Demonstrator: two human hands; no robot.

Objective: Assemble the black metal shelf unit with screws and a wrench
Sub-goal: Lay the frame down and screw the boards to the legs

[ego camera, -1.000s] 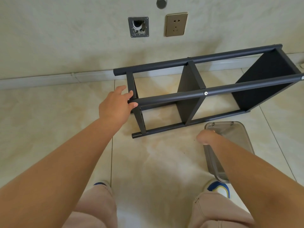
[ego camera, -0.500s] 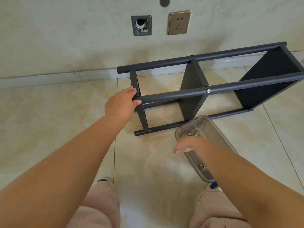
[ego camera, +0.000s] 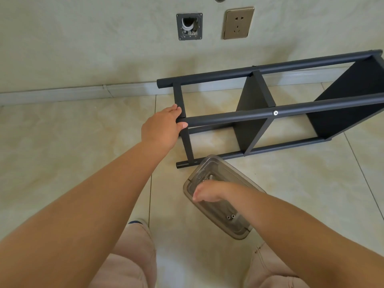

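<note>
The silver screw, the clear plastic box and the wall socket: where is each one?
silver screw (ego camera: pixel 275 113), head view, on its head in the near black tube.
clear plastic box (ego camera: pixel 236 175), head view, on its far rim.
wall socket (ego camera: pixel 238 22), head view, on its faceplate.

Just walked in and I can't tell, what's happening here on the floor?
A person is putting together a black metal shelf unit that lies on its side on the tiled floor by the wall. Their left hand grips the end of one of its tubes. Their right hand reaches into a clear plastic container with small screws in it. One screw head already shows on the near tube.
</note>
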